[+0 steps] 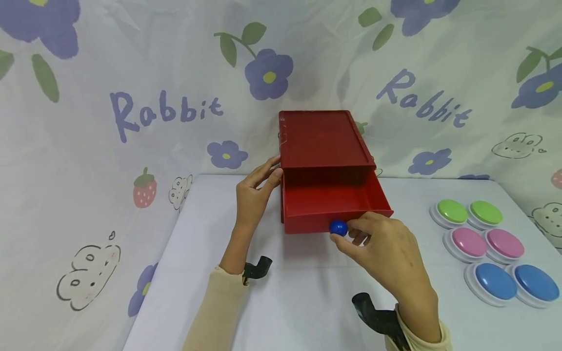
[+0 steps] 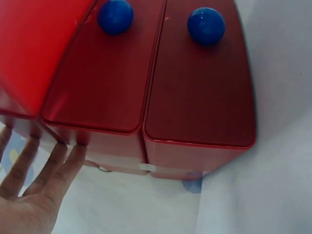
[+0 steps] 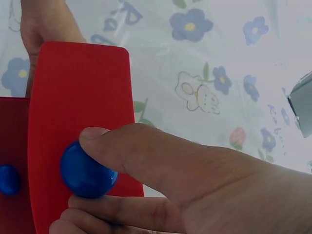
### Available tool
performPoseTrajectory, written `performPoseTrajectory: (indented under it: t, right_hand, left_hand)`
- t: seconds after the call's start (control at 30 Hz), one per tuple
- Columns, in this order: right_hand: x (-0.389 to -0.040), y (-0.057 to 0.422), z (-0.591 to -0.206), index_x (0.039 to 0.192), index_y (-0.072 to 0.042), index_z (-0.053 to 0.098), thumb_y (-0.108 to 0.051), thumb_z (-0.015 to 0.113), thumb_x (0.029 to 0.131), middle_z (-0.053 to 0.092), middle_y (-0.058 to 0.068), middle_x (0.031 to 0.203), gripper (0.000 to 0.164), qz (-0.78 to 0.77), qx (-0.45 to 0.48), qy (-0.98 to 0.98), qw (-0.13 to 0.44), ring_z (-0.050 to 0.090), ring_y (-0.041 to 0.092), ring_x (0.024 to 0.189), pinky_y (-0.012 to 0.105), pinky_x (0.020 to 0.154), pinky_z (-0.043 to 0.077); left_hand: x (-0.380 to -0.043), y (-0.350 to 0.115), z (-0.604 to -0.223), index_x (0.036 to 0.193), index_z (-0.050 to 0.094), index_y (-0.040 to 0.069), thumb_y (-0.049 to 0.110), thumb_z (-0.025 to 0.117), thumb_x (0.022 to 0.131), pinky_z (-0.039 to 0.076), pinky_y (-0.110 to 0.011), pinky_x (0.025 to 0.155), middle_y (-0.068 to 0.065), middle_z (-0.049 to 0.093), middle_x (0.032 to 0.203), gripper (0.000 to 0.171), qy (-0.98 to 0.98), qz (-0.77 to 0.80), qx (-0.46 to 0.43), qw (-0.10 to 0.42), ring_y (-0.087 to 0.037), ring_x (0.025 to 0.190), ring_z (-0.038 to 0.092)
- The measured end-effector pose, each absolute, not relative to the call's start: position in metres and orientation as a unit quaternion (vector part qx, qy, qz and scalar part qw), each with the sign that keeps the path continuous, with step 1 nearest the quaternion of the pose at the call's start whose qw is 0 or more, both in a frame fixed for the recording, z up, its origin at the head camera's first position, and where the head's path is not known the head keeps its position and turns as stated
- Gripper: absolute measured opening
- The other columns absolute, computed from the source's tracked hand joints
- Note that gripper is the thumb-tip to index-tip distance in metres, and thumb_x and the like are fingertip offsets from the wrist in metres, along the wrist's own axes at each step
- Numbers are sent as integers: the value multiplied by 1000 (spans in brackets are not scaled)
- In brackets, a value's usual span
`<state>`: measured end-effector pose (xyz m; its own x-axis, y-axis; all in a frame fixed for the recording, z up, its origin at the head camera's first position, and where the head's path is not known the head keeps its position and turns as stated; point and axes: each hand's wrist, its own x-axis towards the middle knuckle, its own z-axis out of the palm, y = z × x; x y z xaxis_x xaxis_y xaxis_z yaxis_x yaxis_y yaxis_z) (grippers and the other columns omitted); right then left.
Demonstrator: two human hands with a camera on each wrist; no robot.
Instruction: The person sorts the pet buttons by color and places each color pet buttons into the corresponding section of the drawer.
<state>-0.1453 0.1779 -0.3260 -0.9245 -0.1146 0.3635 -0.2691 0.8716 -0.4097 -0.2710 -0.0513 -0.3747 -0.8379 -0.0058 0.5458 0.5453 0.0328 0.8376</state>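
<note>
Can see a red cabinet [image 1: 322, 139] on the white worktop [image 1: 298, 302], with its top drawer [image 1: 307, 224] pulled out toward the front. Grasping with the right hand [image 1: 388, 246], at the front of the cabinet, the blue knob [image 1: 338, 228] of this drawer, pinched between thumb and fingers. Touching with the left hand [image 1: 256, 195] the left side of the cabinet, with fingers rather straight. Below the top drawer, can see two closed lower drawers [image 2: 97, 78], with round knobs [image 2: 205, 26] of similar blue. Right of the cabinet, can find pairs of green buttons [image 1: 452, 210], pink buttons [image 1: 469, 242] and blue buttons [image 1: 496, 281]. Behind the cabinet, can notice a printed cloth [image 1: 167, 146].
</note>
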Motion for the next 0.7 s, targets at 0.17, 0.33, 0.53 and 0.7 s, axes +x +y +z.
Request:
performPoseTrajectory:
  t: [0.17, 0.33, 0.53, 0.7]
  right_hand:
    - [-144, 178, -324, 88, -13, 80, -29, 90, 75, 68, -6, 73, 24, 232, 98, -954, 159, 59, 11, 65, 30, 56, 48]
    - [-143, 178, -324, 88, -13, 79, -29, 90, 75, 68, -6, 73, 23, 231, 96, -956, 155, 59, 11, 65, 30, 56, 47]
    - [-141, 178, -324, 88, -14, 80, -29, 90, 75, 68, -6, 74, 22, 229, 96, -956, 156, 60, 10, 65, 30, 56, 47]
    - [-140, 177, -322, 88, -15, 80, -30, 89, 75, 67, -7, 73, 22, 225, 96, -957, 155, 59, 9, 64, 29, 55, 46]
  left_hand:
    - [-271, -51, -375, 131, 65, -1, 7, 68, 96, 58, -31, 83, -10, 65, 131, 36, -687, -667, -199, 209, -20, 110, 68]
    - [-271, -51, -375, 131, 65, -1, 6, 68, 96, 58, -31, 83, -11, 65, 131, 36, -686, -667, -200, 210, -20, 110, 68]
    - [-271, -51, -375, 131, 65, -1, 6, 68, 96, 58, -31, 83, -11, 65, 131, 36, -686, -667, -200, 211, -20, 110, 68]
    - [-270, -52, -374, 131, 64, -2, 7, 67, 96, 58, -32, 84, -10, 65, 131, 36, -689, -664, -201, 208, -20, 110, 68]
